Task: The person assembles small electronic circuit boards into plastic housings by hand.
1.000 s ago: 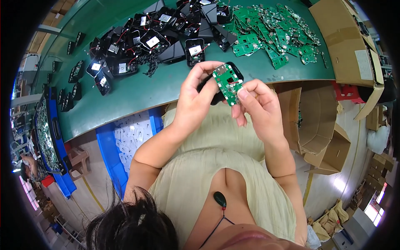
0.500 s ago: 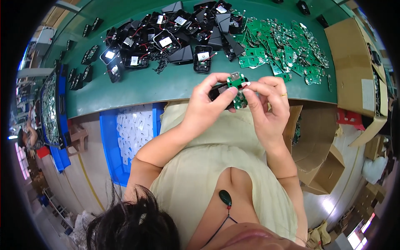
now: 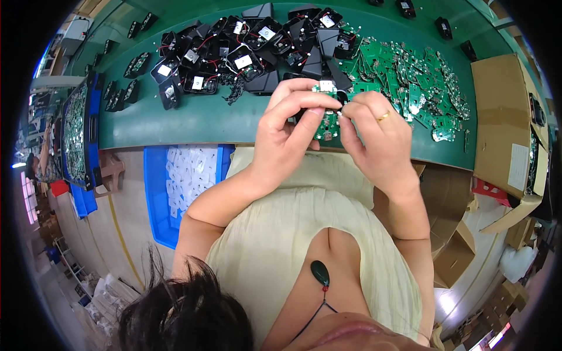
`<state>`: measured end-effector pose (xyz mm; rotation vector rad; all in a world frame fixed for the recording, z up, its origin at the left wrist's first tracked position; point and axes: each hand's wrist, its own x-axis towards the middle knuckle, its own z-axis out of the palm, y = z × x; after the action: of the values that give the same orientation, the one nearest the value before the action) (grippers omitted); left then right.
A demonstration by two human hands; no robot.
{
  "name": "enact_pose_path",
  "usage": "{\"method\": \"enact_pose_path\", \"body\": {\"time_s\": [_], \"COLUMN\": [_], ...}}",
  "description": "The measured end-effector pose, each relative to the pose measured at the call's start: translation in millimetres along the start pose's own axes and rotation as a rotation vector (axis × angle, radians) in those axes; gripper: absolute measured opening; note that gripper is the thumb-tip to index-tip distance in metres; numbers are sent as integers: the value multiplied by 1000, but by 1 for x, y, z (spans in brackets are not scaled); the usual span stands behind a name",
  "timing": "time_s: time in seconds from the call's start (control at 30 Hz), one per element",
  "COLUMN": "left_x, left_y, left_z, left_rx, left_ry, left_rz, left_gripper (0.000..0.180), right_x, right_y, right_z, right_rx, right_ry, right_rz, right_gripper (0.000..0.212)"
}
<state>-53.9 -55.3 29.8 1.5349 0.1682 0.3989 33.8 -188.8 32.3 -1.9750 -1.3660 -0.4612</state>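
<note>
Both hands grip a green circuit board above the near edge of the green desk: the left hand pinches its left side, the right hand its right. Black casings and loose boards lie heaped beyond.

Circuit board between hands: green, small white patch at top edge. Heap of loose boards: same green, speckled silver. Pile of casings: black, white square labels, thin red wires. Tabletop: dark green, plain. Bin: bright blue, white pieces inside. Boxes: brown cardboard (one with white label). Ring on right hand: gold. Dress: pale cream. Pendant: dark green on black cord.
</note>
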Motion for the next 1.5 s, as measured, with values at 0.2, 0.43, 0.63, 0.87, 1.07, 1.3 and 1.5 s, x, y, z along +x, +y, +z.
{"method": "enact_pose_path", "body": {"time_s": [0.2,0.43,0.63,0.87,1.07,1.3,1.5], "left_x": [20,33,37,37,39,38,38], "left_y": [-5,-13,-21,-21,-22,-22,-31], "left_z": [-12,-22,-37,-45,-46,-47,-51], "left_rx": [105,119,270,85,-157,-263,95], "left_ry": [-121,-115,-94,-130,-110,-201,-79], "left_rz": [63,-11,168,20,-225,-232,-95], "left_gripper": [12,13,11,8,8,38,47], "right_x": [19,29,29,26,28,28,30], "right_y": [0,0,4,0,-1,12,15], "right_z": [-12,-1,18,36,50,52,53], "right_rx": [-172,-155,-49,190,264,447,134], "right_ry": [-162,-295,-197,-5,135,173,124], "right_rz": [-50,6,41,187,216,335,161], "right_gripper": [19,17,15,17,18,16,20]}}
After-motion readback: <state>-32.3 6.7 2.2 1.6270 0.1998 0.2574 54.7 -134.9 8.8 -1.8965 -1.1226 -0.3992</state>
